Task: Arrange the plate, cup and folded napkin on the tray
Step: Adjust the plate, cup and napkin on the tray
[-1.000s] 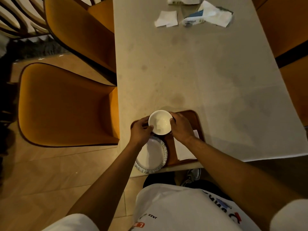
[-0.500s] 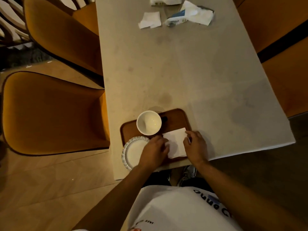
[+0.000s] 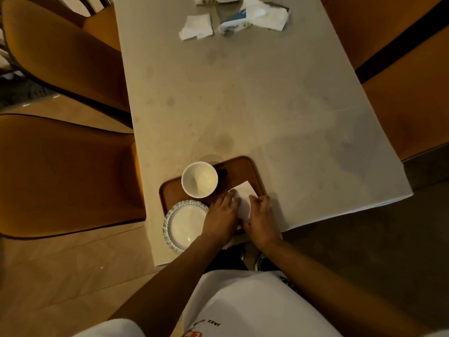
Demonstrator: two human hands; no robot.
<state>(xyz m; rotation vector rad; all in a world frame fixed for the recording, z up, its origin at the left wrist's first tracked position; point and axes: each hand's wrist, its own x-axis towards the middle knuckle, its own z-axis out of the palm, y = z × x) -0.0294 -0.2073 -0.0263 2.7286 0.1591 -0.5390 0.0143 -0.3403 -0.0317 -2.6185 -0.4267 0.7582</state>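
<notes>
A brown wooden tray lies at the near edge of the pale table. A white cup stands upright on the tray's far left part. A white plate with a patterned rim rests on the tray's near left corner and overhangs it. A white folded napkin lies on the tray's right side. My left hand presses on the napkin's left edge and my right hand on its right edge, fingers bent on the paper. The napkin's near part is hidden under both hands.
Loose paper napkins and a tissue packet lie at the table's far end. Orange chairs stand on the left, and orange seating on the right. The table's near edge runs just right of my hands.
A second ago both hands held the cup; they let it go and came down to the napkin. Since half a second ago they have drawn closer together over it.
</notes>
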